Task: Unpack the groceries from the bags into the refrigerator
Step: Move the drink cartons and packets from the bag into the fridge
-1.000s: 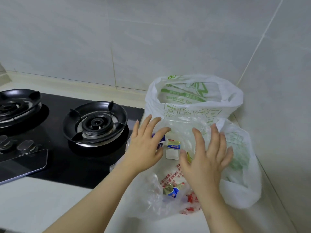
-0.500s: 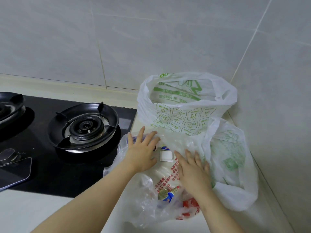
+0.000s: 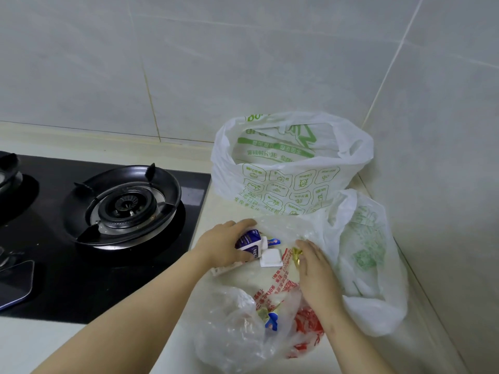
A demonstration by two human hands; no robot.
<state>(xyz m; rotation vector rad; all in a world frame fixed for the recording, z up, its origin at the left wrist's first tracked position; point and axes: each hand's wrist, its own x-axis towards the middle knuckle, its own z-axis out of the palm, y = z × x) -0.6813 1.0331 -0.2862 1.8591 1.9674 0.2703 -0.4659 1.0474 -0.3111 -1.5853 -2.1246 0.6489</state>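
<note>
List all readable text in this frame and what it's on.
"80": green, at the rim of the back white bag, cut off by a fold.
"30": red, on the clear bag, among red Chinese characters too blurred to read.
Other green lettering on that back bag: too small, partly mirrored.
Print on the carton in the left hand: blurred.
Green print on the right white bag: faded, unreadable.

You're in a home kitchen: black gas hob (image 3: pixel 67 279) with a ring burner (image 3: pixel 127 206) set into a pale desk (image 3: pixel 32 346), grey tiled walls (image 3: pixel 243 63) meeting in a corner, plastic shopping bags (image 3: pixel 291 182) beside the hob.
</note>
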